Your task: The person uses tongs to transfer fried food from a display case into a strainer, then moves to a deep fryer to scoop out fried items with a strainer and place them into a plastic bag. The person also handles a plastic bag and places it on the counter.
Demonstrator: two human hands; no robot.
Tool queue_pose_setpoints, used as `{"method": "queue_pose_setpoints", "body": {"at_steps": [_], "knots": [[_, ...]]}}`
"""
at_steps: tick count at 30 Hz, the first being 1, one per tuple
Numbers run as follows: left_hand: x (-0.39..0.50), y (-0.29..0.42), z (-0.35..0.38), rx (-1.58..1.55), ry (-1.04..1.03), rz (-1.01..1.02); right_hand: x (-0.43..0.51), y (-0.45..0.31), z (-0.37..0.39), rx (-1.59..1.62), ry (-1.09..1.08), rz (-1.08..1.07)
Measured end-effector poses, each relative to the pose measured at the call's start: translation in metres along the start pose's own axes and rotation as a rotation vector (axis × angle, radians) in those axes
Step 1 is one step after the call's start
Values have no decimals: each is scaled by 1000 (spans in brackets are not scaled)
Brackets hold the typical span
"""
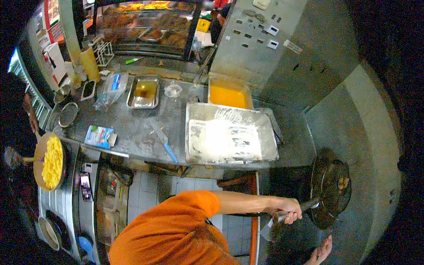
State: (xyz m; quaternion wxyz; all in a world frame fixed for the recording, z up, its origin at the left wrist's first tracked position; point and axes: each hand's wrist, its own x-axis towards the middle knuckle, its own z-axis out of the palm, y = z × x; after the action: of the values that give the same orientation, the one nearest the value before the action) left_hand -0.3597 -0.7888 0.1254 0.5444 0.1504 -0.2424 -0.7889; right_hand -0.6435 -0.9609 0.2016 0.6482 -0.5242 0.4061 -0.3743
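Observation:
My left hand point(288, 210) grips the metal handle of a dark wok point(331, 198) at the right. Small brown pieces of food point(344, 184) show in the wok, whose inside is mostly too dark to read. Below my left hand a flat piece of grey metal point(267, 229) sticks out; what it belongs to is unclear. At the lower right, just below the wok's rim, is my right hand point(322, 250), its fingers bent. A thin item may be in it, but shadow and blur hide this.
A floured metal tray point(232, 135) stands on the steel counter point(132, 129), near a tub of orange liquid point(230, 94), a blue-handled knife point(165, 142), a carton point(99, 135) and an oily tray point(144, 92). At left, another person's hand point(34, 122) is beside a pan of yellow food point(38, 159).

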Motion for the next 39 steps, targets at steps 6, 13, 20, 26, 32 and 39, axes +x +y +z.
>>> {"method": "queue_pose_setpoints", "body": {"at_steps": [6, 13, 20, 26, 32, 39], "knots": [[-10, 7, -8, -15, -102, -68, -33, -6, 31, -50, 116, -18], [-1, 9, -11, -118, -157, -109, -44, -15, 27, -132, 142, -10], [5, 11, -4, 18, -45, -46, -23, -12, -10, -78, 197, -45], [12, 15, -5, 45, -13, -46, 17, 7, -38, -493, -3, -365], [20, 9, -5, 50, 31, 19, 0, -7, -18, -145, 60, -18], [23, 7, -11, 86, 32, 34, 28, 9, -38, -704, -22, -567]]}}
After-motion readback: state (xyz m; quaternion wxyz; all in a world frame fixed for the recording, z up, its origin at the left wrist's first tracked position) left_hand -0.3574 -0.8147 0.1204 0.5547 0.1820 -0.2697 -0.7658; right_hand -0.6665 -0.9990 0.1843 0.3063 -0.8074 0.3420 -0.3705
